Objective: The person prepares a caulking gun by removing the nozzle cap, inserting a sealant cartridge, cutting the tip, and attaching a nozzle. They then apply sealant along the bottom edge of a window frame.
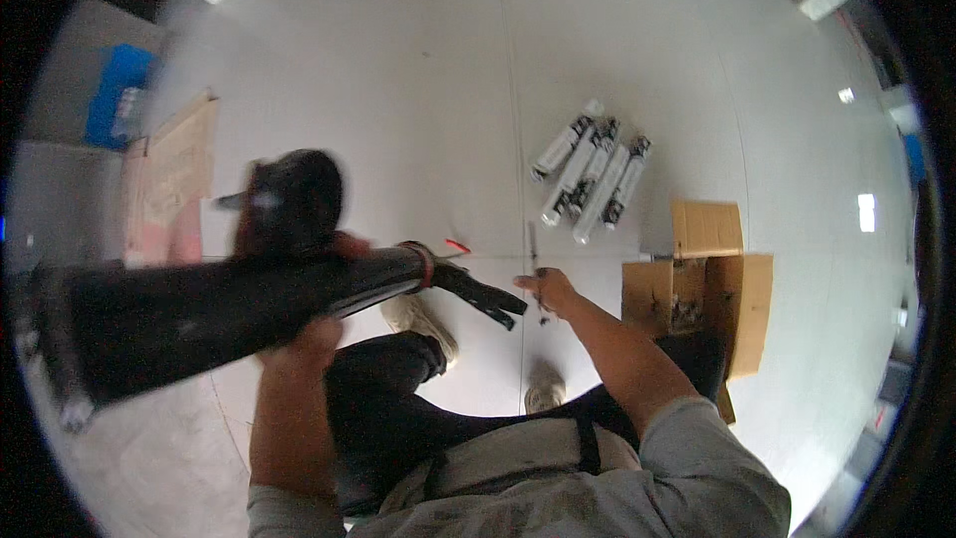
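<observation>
A long, thick black tube-like bundle (219, 319) slants across the left side, blurred by motion. It narrows toward a red band (428, 264), beyond which black strips (483, 297) stick out. My left hand (304, 344) grips it from below, fingers closed around its underside. Behind it shows a rounded black part (294, 199); whether it is joined to the bundle I cannot tell. My right hand (551, 291) is closed on a thin dark tool, too blurred to name, just right of the strips. A small red strip (456, 246) shows next to the bundle's narrow end.
Several white-and-black cylinders (593, 174) lie together on the pale floor (418, 90) ahead. An open cardboard box (742, 314) stands at my right. To the left are a flat cardboard piece (179, 179) and a blue container (118, 95). My shoes show below.
</observation>
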